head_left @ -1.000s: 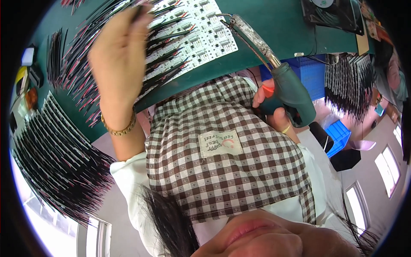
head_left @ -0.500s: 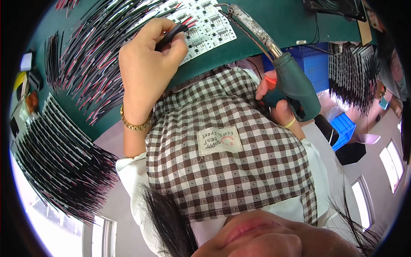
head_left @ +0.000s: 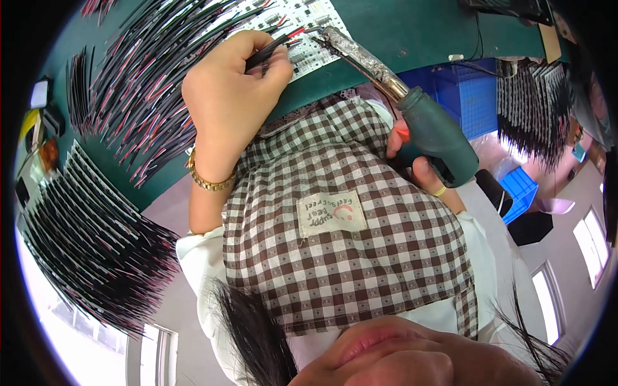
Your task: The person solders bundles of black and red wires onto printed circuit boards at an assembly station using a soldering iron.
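Observation:
My left hand is closed in a pinch on a black cable with red and black wire ends pointing right. It is over a white circuit board panel dotted with small parts. In my right hand is a soldering gun with a dark green body and a red trigger. Its worn metal barrel slants up and left. The tip is right beside the cable's wire ends; whether they touch I cannot tell. The gun body hides part of my right fingers.
Rows of black, red and white wires spread over the green tabletop and the board. More wired strips hang at the left and the right. Blue crates stand beyond the table's edge on the right.
The soldering gun has moved left and down, bringing its tip to the wire ends. My left hand has shifted slightly right with the cable.

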Action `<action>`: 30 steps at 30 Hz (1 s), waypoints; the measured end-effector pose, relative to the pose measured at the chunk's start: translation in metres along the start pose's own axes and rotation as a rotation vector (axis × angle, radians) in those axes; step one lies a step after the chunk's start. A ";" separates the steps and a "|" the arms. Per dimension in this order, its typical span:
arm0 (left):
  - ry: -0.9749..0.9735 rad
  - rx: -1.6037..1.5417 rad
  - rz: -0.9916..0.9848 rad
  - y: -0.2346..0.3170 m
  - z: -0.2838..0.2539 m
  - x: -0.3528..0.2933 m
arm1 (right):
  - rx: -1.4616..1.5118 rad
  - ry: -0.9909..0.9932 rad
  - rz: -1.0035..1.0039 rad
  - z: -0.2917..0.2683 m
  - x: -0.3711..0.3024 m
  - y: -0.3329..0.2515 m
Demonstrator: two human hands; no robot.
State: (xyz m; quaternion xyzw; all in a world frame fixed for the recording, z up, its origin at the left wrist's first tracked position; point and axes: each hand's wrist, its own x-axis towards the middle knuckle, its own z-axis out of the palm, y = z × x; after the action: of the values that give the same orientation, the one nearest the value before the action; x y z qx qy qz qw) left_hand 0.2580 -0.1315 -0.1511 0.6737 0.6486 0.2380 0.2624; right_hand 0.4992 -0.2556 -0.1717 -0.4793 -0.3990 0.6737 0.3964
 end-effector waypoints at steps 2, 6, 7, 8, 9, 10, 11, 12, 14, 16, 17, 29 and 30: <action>0.012 0.030 0.050 0.001 0.000 0.001 | -0.017 0.009 0.011 0.001 -0.003 -0.001; 0.002 0.081 0.060 -0.004 0.000 0.000 | -0.034 0.007 0.056 0.002 -0.001 0.004; 0.017 0.077 0.066 -0.004 0.001 0.000 | -0.073 -0.024 0.063 0.001 0.000 0.003; 0.031 0.074 0.071 -0.004 0.001 0.001 | -0.073 -0.023 0.065 0.002 0.000 0.003; 0.030 0.073 0.072 -0.004 0.002 0.001 | -0.083 -0.019 0.072 0.001 0.001 0.001; 0.041 0.078 0.086 -0.003 0.003 0.002 | -0.092 -0.014 0.079 0.001 0.001 0.001; 0.052 0.084 0.100 -0.003 0.003 0.003 | -0.092 -0.013 0.080 0.000 0.001 0.002; 0.050 0.086 0.099 -0.003 0.005 0.003 | -0.077 -0.028 0.003 -0.002 0.001 0.005; 0.047 0.147 0.096 -0.003 0.006 0.002 | -0.058 -0.043 -0.072 -0.004 0.000 0.010; 0.037 0.151 0.092 -0.004 0.007 0.001 | -0.094 -0.037 -0.053 -0.005 -0.001 0.014; 0.029 0.151 0.090 -0.005 0.008 0.001 | -0.091 -0.037 -0.049 -0.006 -0.002 0.017; 0.040 0.122 0.114 -0.011 0.006 0.005 | -0.042 0.038 0.064 0.012 0.001 0.000; 0.040 0.118 0.113 -0.013 0.008 0.006 | -0.034 0.041 0.050 0.010 0.001 0.003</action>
State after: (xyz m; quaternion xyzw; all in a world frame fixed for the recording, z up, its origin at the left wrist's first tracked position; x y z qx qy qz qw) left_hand 0.2543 -0.1260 -0.1657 0.7185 0.6276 0.2273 0.1957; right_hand 0.4886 -0.2571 -0.1726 -0.5095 -0.3900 0.6665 0.3796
